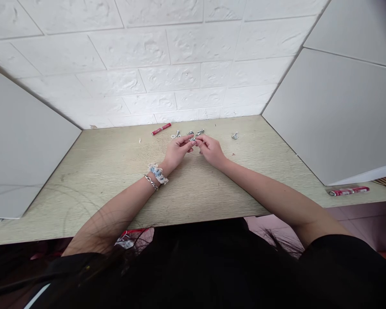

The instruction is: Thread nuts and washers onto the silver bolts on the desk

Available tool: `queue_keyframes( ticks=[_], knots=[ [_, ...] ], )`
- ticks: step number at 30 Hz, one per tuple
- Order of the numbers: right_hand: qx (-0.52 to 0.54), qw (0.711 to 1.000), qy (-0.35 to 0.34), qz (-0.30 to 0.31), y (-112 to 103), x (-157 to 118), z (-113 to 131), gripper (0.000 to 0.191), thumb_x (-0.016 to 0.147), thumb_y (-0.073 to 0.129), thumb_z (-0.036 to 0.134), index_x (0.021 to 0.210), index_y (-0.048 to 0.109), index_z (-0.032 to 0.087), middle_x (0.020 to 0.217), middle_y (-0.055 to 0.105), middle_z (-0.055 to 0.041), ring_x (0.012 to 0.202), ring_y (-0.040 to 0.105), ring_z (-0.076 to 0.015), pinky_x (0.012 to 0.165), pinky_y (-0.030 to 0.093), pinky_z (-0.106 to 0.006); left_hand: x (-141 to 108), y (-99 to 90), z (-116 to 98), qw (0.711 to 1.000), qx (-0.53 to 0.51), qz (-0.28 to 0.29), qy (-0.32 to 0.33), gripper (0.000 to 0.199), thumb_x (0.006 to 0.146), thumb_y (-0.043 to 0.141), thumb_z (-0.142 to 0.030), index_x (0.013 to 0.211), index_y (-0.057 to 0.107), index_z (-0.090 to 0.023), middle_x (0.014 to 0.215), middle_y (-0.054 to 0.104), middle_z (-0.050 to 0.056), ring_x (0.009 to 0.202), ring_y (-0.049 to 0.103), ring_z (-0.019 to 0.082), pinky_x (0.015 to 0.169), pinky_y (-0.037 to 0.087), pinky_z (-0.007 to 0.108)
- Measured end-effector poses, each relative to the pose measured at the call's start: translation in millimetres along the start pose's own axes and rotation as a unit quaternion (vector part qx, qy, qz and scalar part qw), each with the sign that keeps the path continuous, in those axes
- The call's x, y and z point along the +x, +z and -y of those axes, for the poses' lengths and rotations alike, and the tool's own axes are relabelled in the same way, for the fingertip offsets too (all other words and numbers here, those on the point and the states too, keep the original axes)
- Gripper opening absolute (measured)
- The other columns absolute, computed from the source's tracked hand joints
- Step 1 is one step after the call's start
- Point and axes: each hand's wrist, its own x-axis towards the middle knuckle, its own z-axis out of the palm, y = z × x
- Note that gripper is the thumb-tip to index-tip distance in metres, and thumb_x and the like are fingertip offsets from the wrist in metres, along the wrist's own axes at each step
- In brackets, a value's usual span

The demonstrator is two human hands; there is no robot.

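Mid-frame | left hand (pixel 176 151) and right hand (pixel 211 151) pinch small silvery metal piece (pixel 193 139) | neither nearer | long axis hidden from me

L hand (pixel 177 150) & R hand (pixel 212 152) pinch metal pc (pixel 193 139) nr bolts (pixel 178 133) on tbl (pixel 109 171).

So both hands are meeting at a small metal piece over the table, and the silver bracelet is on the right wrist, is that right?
Not quite: the head view shows the bracelet on the left wrist. The rest stands: the left hand and right hand meet at a small metal piece over the table.
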Motion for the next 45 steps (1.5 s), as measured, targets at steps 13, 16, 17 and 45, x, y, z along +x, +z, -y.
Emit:
queue_keyframes(
  ticks=[13, 16, 17, 45],
  knots=[
    [-0.01, 1.0, -0.016, 0.002, 1.0, 0.6, -0.7, 0.024, 0.09, 0.047, 0.038, 0.093, 0.062, 0.019, 0.088, 0.067, -0.0043, 0.081, 0.06, -0.0171, 0.075, 0.046, -0.032, 0.7, 0.1, -0.5, 1.0, 0.018, -0.003, 0.006, 0.043, 0.068, 0.079, -0.044, 0.096, 0.07, -0.014, 0.062, 0.057, -0.003, 0.056, 0.05, 0.007, 0.056, 0.043, 0.022],
    [-0.025, 0.999, -0.024, 0.0, 1.0, -0.4, -0.7, 0.025, 0.091, 0.047, 0.038, 0.098, 0.062, 0.018, 0.091, 0.067, -0.0053, 0.076, 0.058, -0.0156, 0.071, 0.046, -0.031, 0.1, 0.0, -1.5, 1.0, 0.007, 0.005, 0.004, 0.044, 0.067, 0.079, -0.045, 0.095, 0.071, -0.014, 0.063, 0.058, -0.003, 0.057, 0.05, 0.006, 0.056, 0.043, 0.021],
    [-0.031, 0.999, -0.026, -0.002, 1.0, -1.0, -0.3, 0.026, 0.091, 0.047, 0.038, 0.1, 0.061, 0.018, 0.092, 0.067, -0.0055, 0.071, 0.057, -0.0144, 0.069, 0.045, -0.03, 0.0, -0.2, -1.7, 1.0, 0.007, 0.008, 0.004, 0.043, 0.067, 0.079, -0.045, 0.095, 0.071, -0.014, 0.064, 0.059, -0.002, 0.057, 0.05, 0.006, 0.057, 0.043, 0.021],
    [-0.033, 0.998, -0.024, 0.037, 2.7, -5.6, -1.9, 0.024, 0.094, 0.046, 0.042, 0.107, 0.049, 0.022, 0.093, 0.064, -0.0027, 0.054, 0.045, -0.0098, 0.059, 0.041, -0.027, -3.8, -0.8, -3.3, 0.999, 0.03, 0.014, 0.023, 0.038, 0.075, 0.072, -0.047, 0.098, 0.074, -0.016, 0.067, 0.063, 0.0, 0.057, 0.051, 0.007, 0.057, 0.046, 0.021]
  ],
)
